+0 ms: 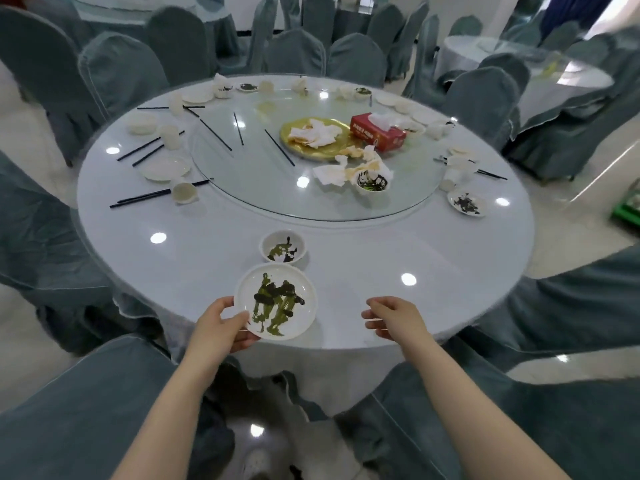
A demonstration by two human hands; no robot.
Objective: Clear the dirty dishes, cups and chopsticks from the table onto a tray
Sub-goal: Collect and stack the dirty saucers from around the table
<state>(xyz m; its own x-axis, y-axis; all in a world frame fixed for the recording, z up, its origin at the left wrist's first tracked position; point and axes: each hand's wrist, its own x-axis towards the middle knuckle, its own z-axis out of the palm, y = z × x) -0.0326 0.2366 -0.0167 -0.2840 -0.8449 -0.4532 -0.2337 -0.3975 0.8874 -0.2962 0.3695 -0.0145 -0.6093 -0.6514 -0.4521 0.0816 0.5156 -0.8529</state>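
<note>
Gripping the dirty plate at its near-left rim with the left hand — thumb on top, fingers curled beneath — at the near edge of the round table. Right hand hovering just beside, loosely open, holding nothing. Looks like the first pick-up step, with most of the clearing undone: small stained bowl just beyond the plate, chopsticks and cups scattered far left. No tray in view — next probably stacking the bowl onto the plate, kept level against slipping.
</note>
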